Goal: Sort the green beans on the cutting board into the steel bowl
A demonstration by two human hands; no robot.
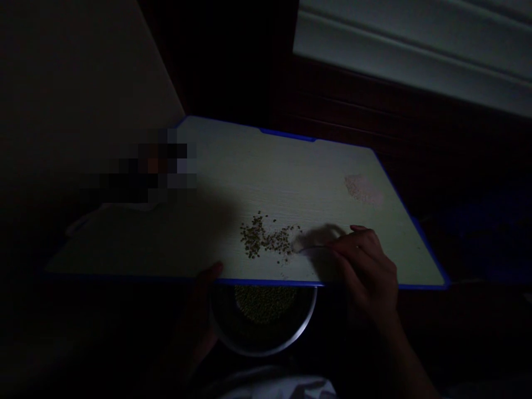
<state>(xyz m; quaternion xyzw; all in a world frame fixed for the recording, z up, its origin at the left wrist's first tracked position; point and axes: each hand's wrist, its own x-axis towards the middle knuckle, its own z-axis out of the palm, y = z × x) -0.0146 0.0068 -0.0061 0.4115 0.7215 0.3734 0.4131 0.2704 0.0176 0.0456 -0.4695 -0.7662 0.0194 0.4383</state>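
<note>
In my right hand (368, 271) a thin metal spoon (312, 247) is pinched, its tip beside a scatter of small dark green beans (266, 239) on the pale table (257, 177). A few whitish bits lie among them. Below the table's blue front edge is a round metal bowl (307, 321), with many green beans (266, 303) inside. My left hand (205, 310) is at the bowl's left side, its thumb reaching over the table edge. Most of its fingers are hidden in the dark.
A small pinkish-white pile (362, 189) lies on the right part of the table. A blurred-out patch (153, 166) covers something at the left edge. White slatted panels (415, 50) stand at the upper right. The room is very dark.
</note>
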